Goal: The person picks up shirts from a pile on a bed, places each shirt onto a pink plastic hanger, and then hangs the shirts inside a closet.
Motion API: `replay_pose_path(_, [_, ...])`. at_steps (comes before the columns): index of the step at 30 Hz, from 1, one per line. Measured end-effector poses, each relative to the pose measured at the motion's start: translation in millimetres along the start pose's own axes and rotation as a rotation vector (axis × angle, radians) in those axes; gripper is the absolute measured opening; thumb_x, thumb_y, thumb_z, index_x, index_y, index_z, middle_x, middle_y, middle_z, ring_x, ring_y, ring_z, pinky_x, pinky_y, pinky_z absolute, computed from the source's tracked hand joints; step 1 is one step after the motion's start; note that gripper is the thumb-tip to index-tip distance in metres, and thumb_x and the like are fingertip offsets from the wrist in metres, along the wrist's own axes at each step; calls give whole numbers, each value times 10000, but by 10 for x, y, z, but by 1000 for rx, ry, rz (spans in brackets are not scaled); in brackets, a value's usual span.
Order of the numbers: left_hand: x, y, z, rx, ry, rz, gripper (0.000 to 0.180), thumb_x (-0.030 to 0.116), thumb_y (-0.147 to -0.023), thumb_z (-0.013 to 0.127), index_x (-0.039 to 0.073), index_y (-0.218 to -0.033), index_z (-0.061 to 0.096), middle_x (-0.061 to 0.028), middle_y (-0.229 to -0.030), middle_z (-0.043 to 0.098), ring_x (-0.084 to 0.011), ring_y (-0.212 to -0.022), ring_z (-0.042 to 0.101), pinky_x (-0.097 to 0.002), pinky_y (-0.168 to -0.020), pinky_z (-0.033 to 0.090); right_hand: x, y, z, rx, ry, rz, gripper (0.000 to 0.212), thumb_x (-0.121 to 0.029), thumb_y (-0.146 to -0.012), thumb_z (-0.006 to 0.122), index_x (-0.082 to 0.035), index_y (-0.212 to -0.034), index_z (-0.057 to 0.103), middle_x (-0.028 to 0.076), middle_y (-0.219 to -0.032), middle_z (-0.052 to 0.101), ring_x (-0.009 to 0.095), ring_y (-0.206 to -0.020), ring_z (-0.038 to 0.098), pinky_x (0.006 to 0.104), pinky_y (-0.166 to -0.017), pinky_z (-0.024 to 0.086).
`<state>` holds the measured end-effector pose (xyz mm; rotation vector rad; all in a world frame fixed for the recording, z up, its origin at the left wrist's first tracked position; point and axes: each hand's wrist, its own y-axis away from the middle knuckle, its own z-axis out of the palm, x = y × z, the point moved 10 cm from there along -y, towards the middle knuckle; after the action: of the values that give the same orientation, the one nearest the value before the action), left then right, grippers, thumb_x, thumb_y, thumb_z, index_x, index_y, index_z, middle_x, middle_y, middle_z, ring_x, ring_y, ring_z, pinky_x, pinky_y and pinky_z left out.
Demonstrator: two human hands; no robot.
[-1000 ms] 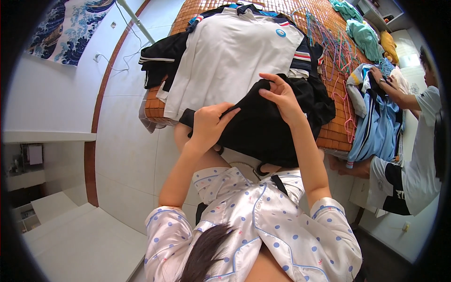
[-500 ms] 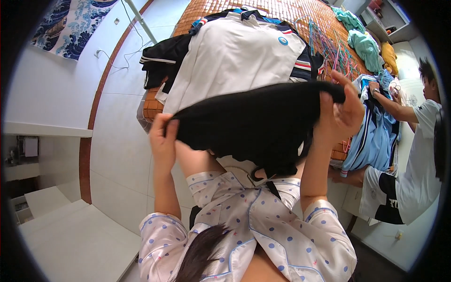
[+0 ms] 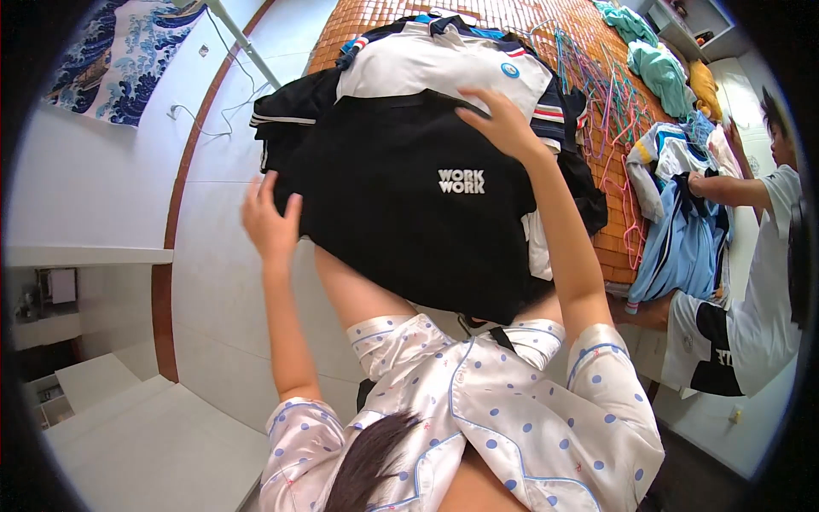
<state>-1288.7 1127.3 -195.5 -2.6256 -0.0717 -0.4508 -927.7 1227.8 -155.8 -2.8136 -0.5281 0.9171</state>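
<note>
A black T-shirt (image 3: 375, 222) lies spread front up over a layered pile of clothes at the near edge of a bed-like surface covered with a tan tiled mat (image 3: 616, 249), its small white chest print facing up and its lower part hanging over the edge above the person's thighs. The left hand (image 3: 271, 229) is at the shirt's left side, fingers and thumb apart and closed on nothing; whether it brushes the cloth, I cannot tell. The right hand (image 3: 503, 128) is over the upper right part, near the neckline, likewise loose with thumb and fingers parted, and contact there is unclear too. As far as can be judged, the opening out is largely done: the body lies broad and mostly smooth, with no fold made in it, while the overhanging lower part is not laid flat and its edge slants. Beneath it, a white long-sleeved top (image 3: 426, 64) is also spread out, with dark striped sleeves (image 3: 294, 102) showing at the left. Further right, coloured hangers (image 3: 601, 102) lie in a loose tangle, free of these garments. Beyond them are green clothes (image 3: 659, 75), a yellow item (image 3: 706, 85) and a heap with a light-blue garment (image 3: 682, 264), unfolded, beside a co-worker (image 3: 772, 256).
</note>
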Motion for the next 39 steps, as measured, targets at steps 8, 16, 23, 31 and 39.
replay_pose_path(8, [1763,548,916,-326,370,310,502,253,-741,672,102,-1195,516,-153,-1304,427,-340,-1187,401,-418,-984,330,1595,1551,239,142,266,539,650,-528,-791,561,-57,-1234,491,139,-1210,520,276,-1156,453,396,-947,346])
replay_pose_path(16, [3013,1534,1467,-624,378,535,602,336,-706,691,122,-1229,481,-141,-1346,356,-316,-1294,252,-542,-1055,154,2033,1480,210,114,16,808,538,-556,-815,497,-95,-1057,629,139,-999,638,311,-962,587,392,-831,426])
replay_pose_path(23, [2651,1282,1193,-450,490,468,498,254,-738,643,110,-1191,496,-140,-1344,366,-331,-1260,302,-522,-1055,173,1544,1570,-671,300,181,571,380,-439,-806,584,-81,-907,664,167,-809,639,348,-766,610,397,-642,465])
replay_pose_path(31, [953,251,1483,-384,148,42,610,422,-795,588,191,-1324,391,-131,-1410,289,-318,-1294,261,-527,-1039,195,1570,2343,-1614,406,638,700,327,-420,-796,606,-113,-885,675,130,-912,630,312,-882,573,423,-743,439])
replay_pose_path(39, [910,27,1350,-260,100,80,794,467,-714,669,174,-1361,314,-121,-1393,290,-300,-1299,249,-469,-1061,192,1815,1912,-664,217,276,489,403,-356,-823,575,-72,-1109,582,124,-1102,593,281,-1063,524,375,-903,401])
